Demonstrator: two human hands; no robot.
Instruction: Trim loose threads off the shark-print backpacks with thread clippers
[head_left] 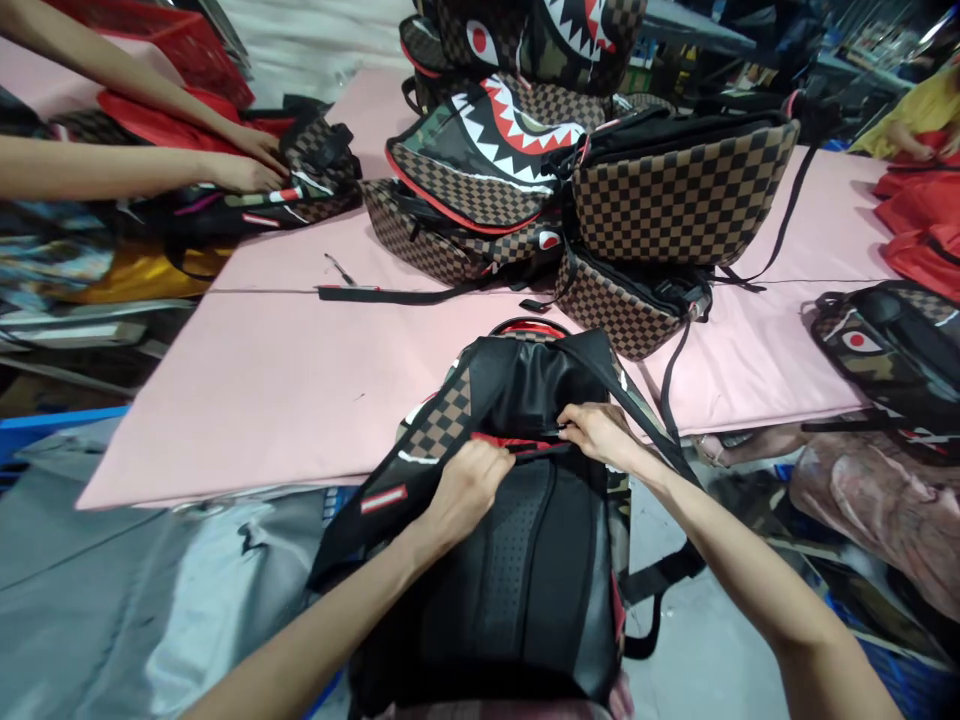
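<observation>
A black backpack with brown checkered strap parts lies back-panel up, its upper end on the pink table's near edge and its lower end toward my body. A slit with red lining gapes across its back. My left hand is closed on the left end of this slit, fingers curled over the edge. My right hand pinches the slit's right end, where a small dark piece, perhaps a zipper pull, shows at the fingertips. The checkered shoulder strap spreads left of my left hand.
Checkered bags with shark-mouth prints are piled across the pink table. At the far left, another person's hands work on a similar bag. More bags and a person in yellow are at right. A loose strap lies mid-table.
</observation>
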